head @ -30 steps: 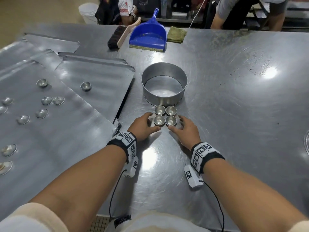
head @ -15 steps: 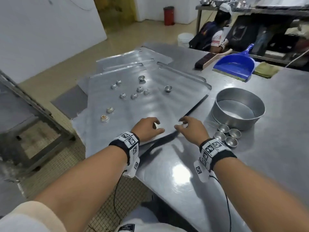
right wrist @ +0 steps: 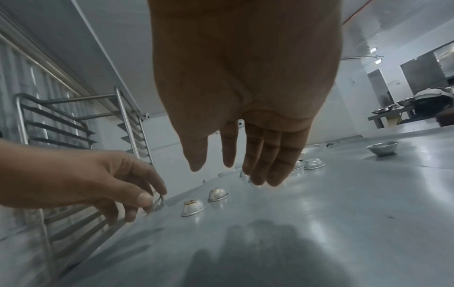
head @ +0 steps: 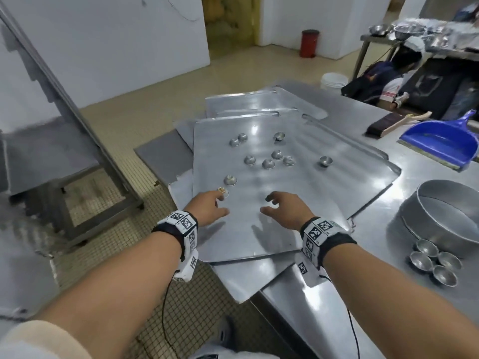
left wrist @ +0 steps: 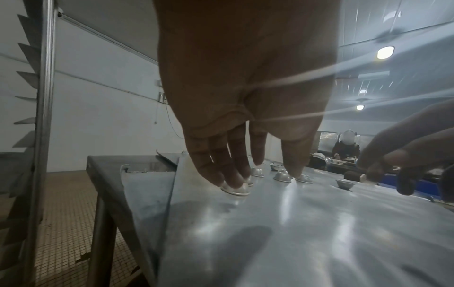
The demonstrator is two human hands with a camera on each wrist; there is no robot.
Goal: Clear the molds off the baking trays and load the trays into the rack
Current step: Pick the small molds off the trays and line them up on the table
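Note:
Several small metal molds (head: 268, 164) lie on the top baking tray (head: 337, 193), most of them upside down. My left hand (head: 217, 203) reaches over the tray's left side, fingers stretched down at the nearest mold (head: 224, 192), which has brown residue on it. In the left wrist view the fingertips (left wrist: 230, 180) overlap that mold (left wrist: 236, 191). From the right wrist a small gap shows between the left hand (right wrist: 98, 180) and the mold (right wrist: 192, 206). My right hand (head: 269, 204) hovers over the tray, fingers relaxed, holding nothing. The tray rack (head: 77, 120) stands at the left.
More trays (head: 259, 102) are stacked under and behind the top one. A round metal pan (head: 420, 218) and a cluster of upright molds (head: 435, 263) sit at the right. A blue dustpan (head: 440, 143) and brush (head: 388, 123) lie behind. People sit beyond the table.
My view has swung left from the round pan to the trays. Both hands left the cluster of molds by the pan and moved left over the top tray.

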